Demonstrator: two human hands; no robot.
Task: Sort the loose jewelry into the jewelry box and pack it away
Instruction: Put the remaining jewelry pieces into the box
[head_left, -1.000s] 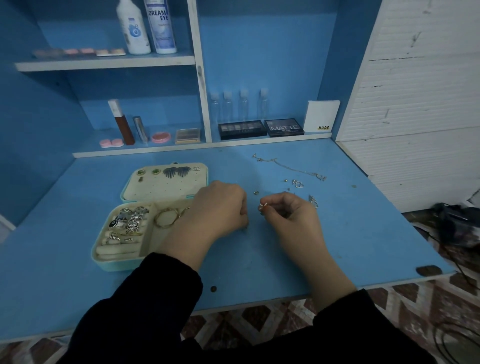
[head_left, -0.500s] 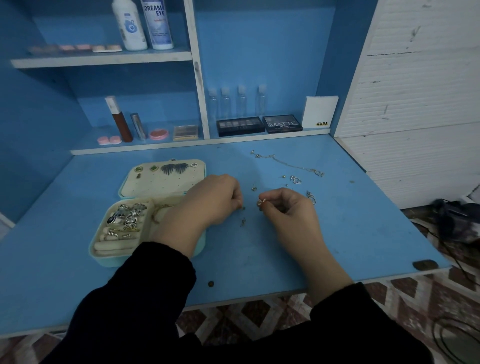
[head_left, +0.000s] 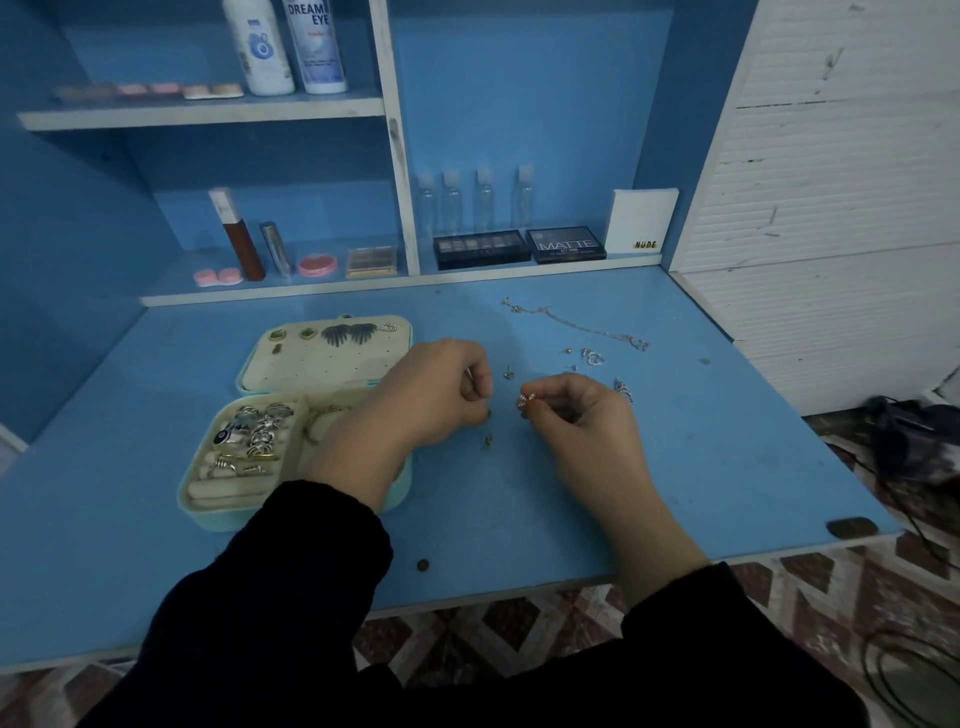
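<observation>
On the shelves (head_left: 208, 117) behind the table (head_left: 701, 457), a bottle (head_left: 314, 47) is showing DREAM EYE, a black palette (head_left: 566, 244) MATTE, a white box (head_left: 641, 221) NUDE. Your right hand (head_left: 582, 415) is pinching a small silver earring (head_left: 522, 400) in its grip, over the table. Your left hand (head_left: 436, 395) is lying with its grip curled; whether it is holding anything, I cannot tell. Its wrist is covering part of the open jewelry box (head_left: 192, 506).
</observation>
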